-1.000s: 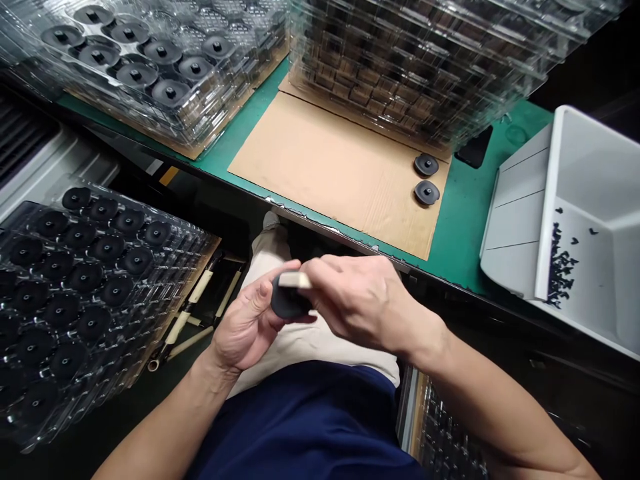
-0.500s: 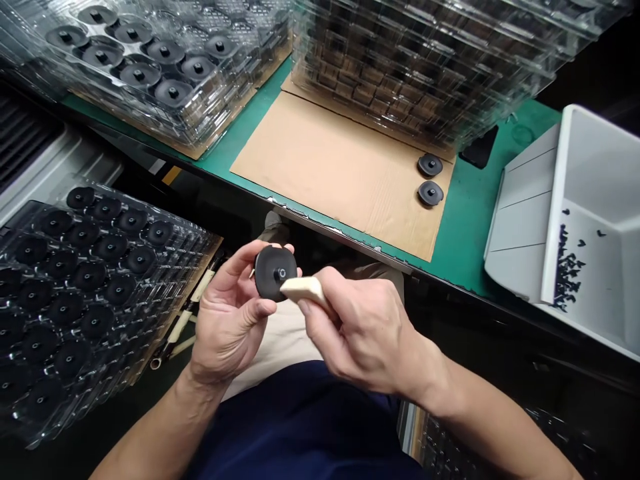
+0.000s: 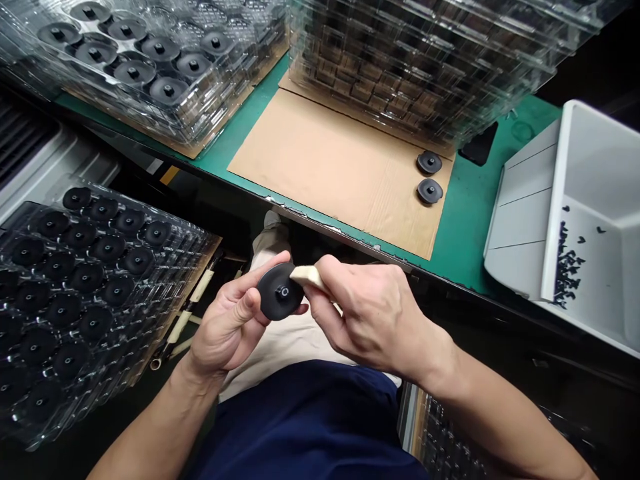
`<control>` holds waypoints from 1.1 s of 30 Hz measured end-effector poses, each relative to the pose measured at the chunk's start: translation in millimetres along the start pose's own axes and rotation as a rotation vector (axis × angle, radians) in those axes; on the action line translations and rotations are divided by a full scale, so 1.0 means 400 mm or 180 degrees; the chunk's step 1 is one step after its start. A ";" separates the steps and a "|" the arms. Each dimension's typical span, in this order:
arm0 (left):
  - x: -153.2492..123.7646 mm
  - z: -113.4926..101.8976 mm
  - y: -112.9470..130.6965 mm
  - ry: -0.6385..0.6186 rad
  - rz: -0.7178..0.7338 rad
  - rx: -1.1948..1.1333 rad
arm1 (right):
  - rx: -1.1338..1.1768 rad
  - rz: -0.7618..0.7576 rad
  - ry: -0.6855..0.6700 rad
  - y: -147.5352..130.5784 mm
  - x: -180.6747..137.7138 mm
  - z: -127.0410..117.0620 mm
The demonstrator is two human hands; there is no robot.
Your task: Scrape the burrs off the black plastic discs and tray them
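Over my lap, my left hand (image 3: 227, 323) grips a round black plastic disc (image 3: 275, 303) by its edge, the side with a small hollow stub facing up. My right hand (image 3: 367, 310) is closed around a cream-coloured pad (image 3: 307, 275), perhaps foam or felt. The pad's tip meets the disc's upper right rim. Two similar black parts (image 3: 430, 191) rest on the cardboard sheet (image 3: 330, 167) beyond my hands.
Clear trays of black discs (image 3: 135, 70) are stacked at the back left, with another tray stack (image 3: 83, 277) at lower left. A tall clear stack (image 3: 400, 67) stands behind the cardboard. At right, a grey bin (image 3: 520, 207) holds small black bits.
The disc has turned in my left hand and shows more of its face. The pad has moved from beside the central stub up to the disc's upper right rim.
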State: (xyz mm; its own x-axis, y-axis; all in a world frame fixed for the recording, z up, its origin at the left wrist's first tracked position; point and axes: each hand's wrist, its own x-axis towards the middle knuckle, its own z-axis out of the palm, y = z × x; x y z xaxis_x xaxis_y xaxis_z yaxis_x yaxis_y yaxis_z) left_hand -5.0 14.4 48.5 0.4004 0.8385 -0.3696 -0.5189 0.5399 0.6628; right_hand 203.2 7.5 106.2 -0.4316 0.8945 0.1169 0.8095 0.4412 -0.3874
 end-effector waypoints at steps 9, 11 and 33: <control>0.007 -0.019 -0.012 -0.0240 -0.0396 -0.0050 | -0.0198 -0.0386 -0.0295 -0.001 0.011 -0.012; 0.007 -0.022 -0.017 -0.0338 -0.0501 -0.0106 | -0.0153 -0.0525 -0.0429 -0.002 0.018 -0.017; 0.026 0.006 -0.009 0.0199 0.0500 -0.0226 | 0.0509 -0.0105 -0.0009 0.001 -0.006 0.040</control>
State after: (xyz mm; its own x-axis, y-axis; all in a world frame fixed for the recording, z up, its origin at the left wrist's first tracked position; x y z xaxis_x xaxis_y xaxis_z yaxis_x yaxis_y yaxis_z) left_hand 2.8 21.0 43.8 0.2637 0.9147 -0.3064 -0.6243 0.4040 0.6686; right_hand 198.1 4.5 91.3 -0.4581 0.8794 0.1294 0.7213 0.4529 -0.5240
